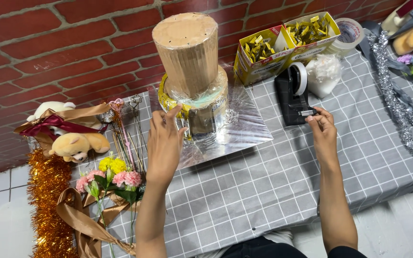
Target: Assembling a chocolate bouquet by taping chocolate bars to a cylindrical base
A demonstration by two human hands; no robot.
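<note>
Left hand (164,141) spread wide, fingertips steadying cardboard tower (190,71). Right hand (322,125) pinching tape end at dispenser (293,93). Risk: sharp tug drags dispenser; light hold tips tower.

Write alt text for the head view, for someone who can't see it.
The left hand presses the lower tier of a two-tier cardboard tower on a silver board, while the right hand pulls tape at a black tape dispenser. All sits on a grey checked tablecloth.

Left hand (164,138) rested against the two-tier cardboard tower (190,71) near the tabletop's (264,186) far edge; right hand (322,125) pinched tape at the black dispenser (293,95).
</note>
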